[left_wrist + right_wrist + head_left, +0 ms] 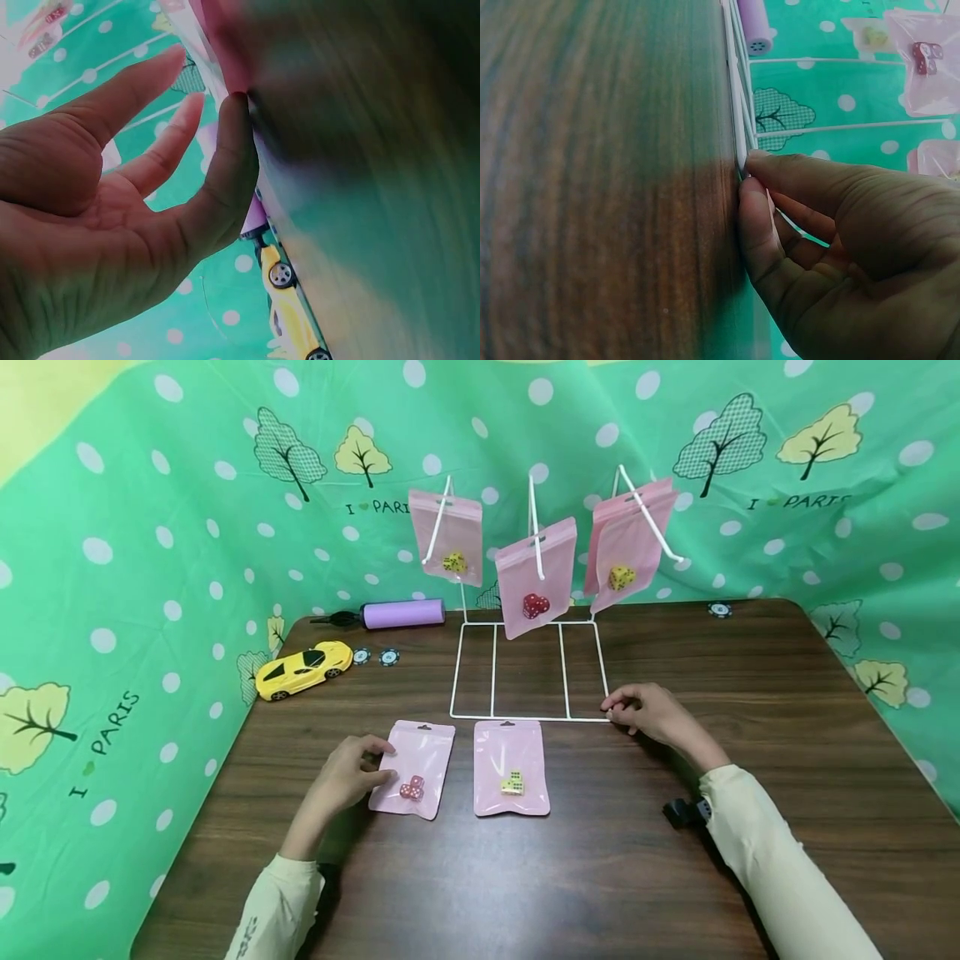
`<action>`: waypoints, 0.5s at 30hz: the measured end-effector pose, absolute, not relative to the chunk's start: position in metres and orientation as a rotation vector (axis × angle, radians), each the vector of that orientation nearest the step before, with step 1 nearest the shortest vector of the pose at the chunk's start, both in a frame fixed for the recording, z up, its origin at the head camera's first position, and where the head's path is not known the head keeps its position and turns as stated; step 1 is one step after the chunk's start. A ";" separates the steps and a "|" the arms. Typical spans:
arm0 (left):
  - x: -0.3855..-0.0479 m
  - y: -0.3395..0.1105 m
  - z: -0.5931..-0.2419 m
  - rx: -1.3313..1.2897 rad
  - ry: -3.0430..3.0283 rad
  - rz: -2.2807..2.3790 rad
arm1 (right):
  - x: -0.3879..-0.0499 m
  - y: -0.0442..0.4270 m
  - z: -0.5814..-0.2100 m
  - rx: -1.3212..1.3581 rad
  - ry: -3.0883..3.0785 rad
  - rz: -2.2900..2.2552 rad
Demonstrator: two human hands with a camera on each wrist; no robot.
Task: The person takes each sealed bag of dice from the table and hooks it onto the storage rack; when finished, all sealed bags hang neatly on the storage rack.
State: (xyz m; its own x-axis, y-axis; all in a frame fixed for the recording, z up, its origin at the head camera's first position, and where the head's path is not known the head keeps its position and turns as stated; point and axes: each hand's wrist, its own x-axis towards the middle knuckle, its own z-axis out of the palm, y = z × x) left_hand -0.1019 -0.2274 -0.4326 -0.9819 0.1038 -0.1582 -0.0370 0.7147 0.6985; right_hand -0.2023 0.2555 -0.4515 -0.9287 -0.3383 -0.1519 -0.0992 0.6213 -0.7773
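My left hand (347, 774) is at the left edge of a pink zip bag (431, 752) with red dice, which lies on the table. Its thumb and fingers stand apart, fingertips at the bag's edge. In the left wrist view the left hand (127, 180) has gently bent fingers. My right hand (651, 713) pinches the front right corner of a white wire rack (525, 719); in the right wrist view the right hand (817, 225) has thumb and forefinger on the wire. Beside the first bag lies a second pink bag (512, 746) with yellow dice.
From the rack's prongs hang a left pink bag (450, 522), a middle pink bag (525, 577) and right pink bags (637, 535). A yellow toy car (303, 670), a purple hand pump (403, 613) and poker chips (389, 657) lie behind, left; another chip (720, 609) lies back right.
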 end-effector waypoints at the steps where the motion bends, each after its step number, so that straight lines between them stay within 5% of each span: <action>1: -0.102 -0.226 -0.433 0.057 2.729 1.121 | -0.202 0.256 -0.452 -0.355 2.564 -1.204; 15: -0.104 -0.224 -0.431 0.048 2.666 1.144 | -0.201 0.256 -0.453 -0.361 2.569 -1.213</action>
State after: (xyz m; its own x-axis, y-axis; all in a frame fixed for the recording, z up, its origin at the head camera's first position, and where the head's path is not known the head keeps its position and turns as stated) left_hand -0.1036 -0.2244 -0.4306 -0.9708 0.1237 -0.2055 -0.0637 0.6929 0.7182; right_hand -0.2011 0.2564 -0.4534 -0.9305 -0.3378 -0.1417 -0.1053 0.6172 -0.7797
